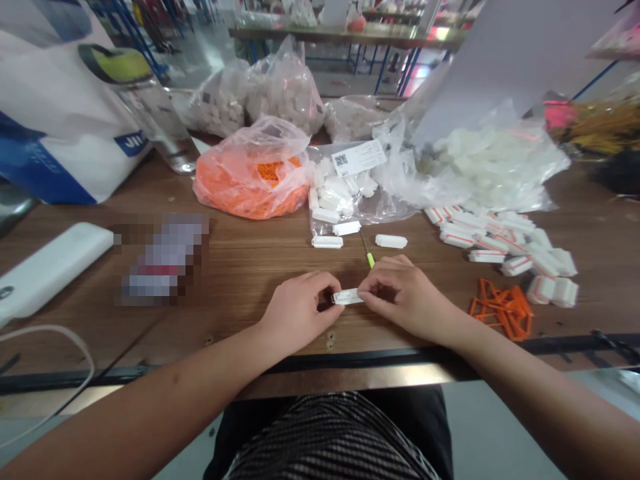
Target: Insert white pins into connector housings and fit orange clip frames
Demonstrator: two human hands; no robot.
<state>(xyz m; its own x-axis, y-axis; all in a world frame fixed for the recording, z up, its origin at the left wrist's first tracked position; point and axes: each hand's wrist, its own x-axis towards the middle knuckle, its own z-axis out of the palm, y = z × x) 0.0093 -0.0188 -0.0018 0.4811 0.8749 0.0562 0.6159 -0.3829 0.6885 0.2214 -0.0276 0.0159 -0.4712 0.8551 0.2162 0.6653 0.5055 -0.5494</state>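
Both hands meet over the near edge of the wooden table (240,267). My left hand (299,308) and my right hand (403,293) each pinch one end of a small white plastic connector (347,297) held just above the tabletop. A thin tool with a green tip (369,257) pokes out from behind my right hand. Three loose white connectors (391,241) lie just beyond the hands.
An orange-filled plastic bag (250,177) and clear bags of white parts (345,190) stand behind. Finished white pieces with red inserts (500,243) pile at the right, with orange clips (503,308) nearer. A white box (50,267) and a glass jar (155,120) sit at the left.
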